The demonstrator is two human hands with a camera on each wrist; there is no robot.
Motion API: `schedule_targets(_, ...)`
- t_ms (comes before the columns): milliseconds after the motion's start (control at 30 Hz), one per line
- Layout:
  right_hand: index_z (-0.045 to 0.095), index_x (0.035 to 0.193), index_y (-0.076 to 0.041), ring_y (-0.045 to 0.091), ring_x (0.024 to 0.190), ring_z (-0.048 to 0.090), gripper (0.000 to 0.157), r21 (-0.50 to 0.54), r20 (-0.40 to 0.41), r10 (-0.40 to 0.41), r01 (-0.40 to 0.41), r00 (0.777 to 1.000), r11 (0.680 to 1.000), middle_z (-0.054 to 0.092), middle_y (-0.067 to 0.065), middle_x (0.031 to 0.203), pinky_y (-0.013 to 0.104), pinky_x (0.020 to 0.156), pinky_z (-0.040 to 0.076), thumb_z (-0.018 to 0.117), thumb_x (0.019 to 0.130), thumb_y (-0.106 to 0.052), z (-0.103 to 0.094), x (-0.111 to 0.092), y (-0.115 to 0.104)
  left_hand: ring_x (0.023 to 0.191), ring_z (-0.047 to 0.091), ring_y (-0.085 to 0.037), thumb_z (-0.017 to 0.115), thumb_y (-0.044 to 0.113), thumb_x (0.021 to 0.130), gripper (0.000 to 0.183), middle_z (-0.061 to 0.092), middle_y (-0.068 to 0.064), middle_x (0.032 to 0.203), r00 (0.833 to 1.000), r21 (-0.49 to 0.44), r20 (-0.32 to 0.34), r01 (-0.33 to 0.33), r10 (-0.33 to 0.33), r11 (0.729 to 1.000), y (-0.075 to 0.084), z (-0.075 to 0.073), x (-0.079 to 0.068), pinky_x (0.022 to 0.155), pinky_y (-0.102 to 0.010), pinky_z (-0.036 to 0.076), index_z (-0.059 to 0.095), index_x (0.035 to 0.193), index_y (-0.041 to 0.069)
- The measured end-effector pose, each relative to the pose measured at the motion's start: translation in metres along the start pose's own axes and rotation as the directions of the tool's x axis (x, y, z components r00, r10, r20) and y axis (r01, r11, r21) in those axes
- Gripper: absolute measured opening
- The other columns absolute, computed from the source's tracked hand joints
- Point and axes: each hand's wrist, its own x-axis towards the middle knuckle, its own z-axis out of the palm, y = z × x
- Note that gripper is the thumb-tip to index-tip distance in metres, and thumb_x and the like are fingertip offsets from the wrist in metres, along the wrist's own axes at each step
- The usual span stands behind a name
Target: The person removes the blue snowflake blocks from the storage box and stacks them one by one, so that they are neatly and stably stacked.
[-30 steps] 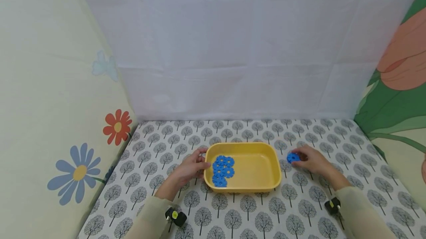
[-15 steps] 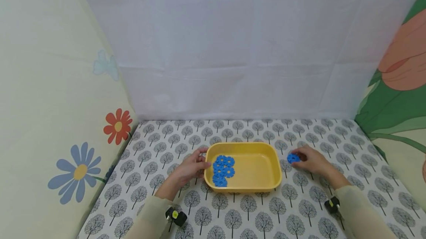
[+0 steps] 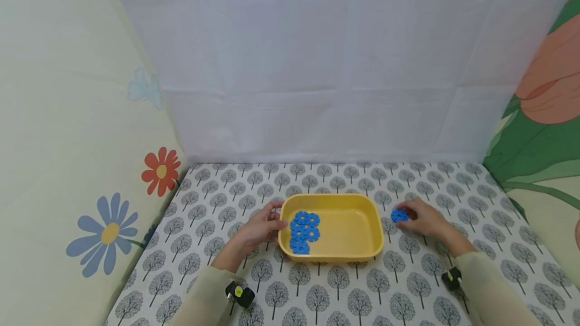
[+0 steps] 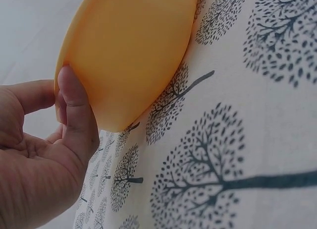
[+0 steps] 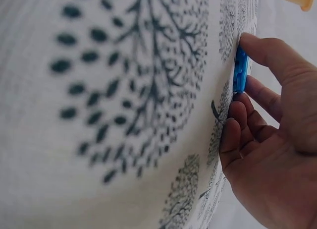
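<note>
A yellow rectangular tray (image 3: 349,251) stands on the tree-print cloth in the middle of the head view. Several blue flower-shaped discs (image 3: 304,233) lie overlapping at its left end. The left hand (image 3: 260,227) pinches the tray's left rim, thumb on the inner side, as the left wrist view shows. To the right of the tray, the right hand (image 3: 423,219) holds blue flower-shaped discs (image 3: 399,215) between thumb and fingers, low at the cloth. Edge-on in the right wrist view, the blue discs (image 5: 240,70) look stacked; how many cannot be told.
A white cloth with black trees (image 3: 337,285) covers the table. Behind it hangs a white sheet (image 3: 317,64). Flower-printed panels close off the left (image 3: 109,235) and right (image 3: 544,154) sides. A dark camera is strapped to each wrist.
</note>
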Motion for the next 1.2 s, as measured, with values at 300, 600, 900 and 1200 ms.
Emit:
schedule_targets(300,0.06,0.13,0.003,0.028,0.096,0.061,0.049,0.023,-0.058,0.019,-0.018,0.998,1.0,0.064,0.017,0.109,0.049,0.083,0.055,0.073,0.094,-0.027,-0.016,0.003,-0.011,0.069,0.056,-0.017,0.064,0.007,0.096,0.062,0.046,-0.007,0.094,0.999,0.005,0.041,-0.023,0.023,1.0,-0.001,-0.002,0.0,0.059,-0.029,0.051,0.035,0.151,0.008)
schedule_targets(600,0.062,0.13,0.004,0.02,0.089,0.062,0.041,0.088,-0.147,-0.183,0.197,0.972,0.976,0.066,0.016,0.107,0.032,0.075,0.055,0.071,0.095,-0.017,-0.022,0.007,-0.057,0.07,0.057,-0.017,0.064,0.008,0.097,0.063,0.047,-0.007,0.095,0.999,0.016,0.042,-0.023,0.022,1.0,-0.003,-0.003,0.0,0.059,-0.029,0.052,0.034,0.152,0.009)
schedule_targets(900,0.064,0.129,0.002,0.015,0.088,0.061,0.04,0.189,-0.138,-0.266,0.289,0.954,0.939,0.066,0.011,0.104,0.029,0.076,0.055,0.072,0.094,-0.016,0.005,0.019,-0.1,0.07,0.057,-0.018,0.065,0.008,0.096,0.063,0.048,-0.007,0.095,0.999,0.013,0.035,-0.033,0.033,0.999,-0.003,-0.003,-0.002,0.059,-0.03,0.052,0.036,0.152,0.008)
schedule_targets(1200,0.065,0.127,0.0,0.013,0.087,0.06,0.038,0.221,-0.107,-0.338,0.354,0.935,0.909,0.067,0.011,0.103,0.027,0.075,0.054,0.072,0.095,-0.019,0.031,0.029,-0.124,0.071,0.058,-0.019,0.065,0.008,0.096,0.063,0.049,-0.008,0.096,0.999,0.017,0.033,-0.035,0.034,0.999,-0.003,-0.003,-0.001,0.059,-0.03,0.053,0.036,0.152,0.009)
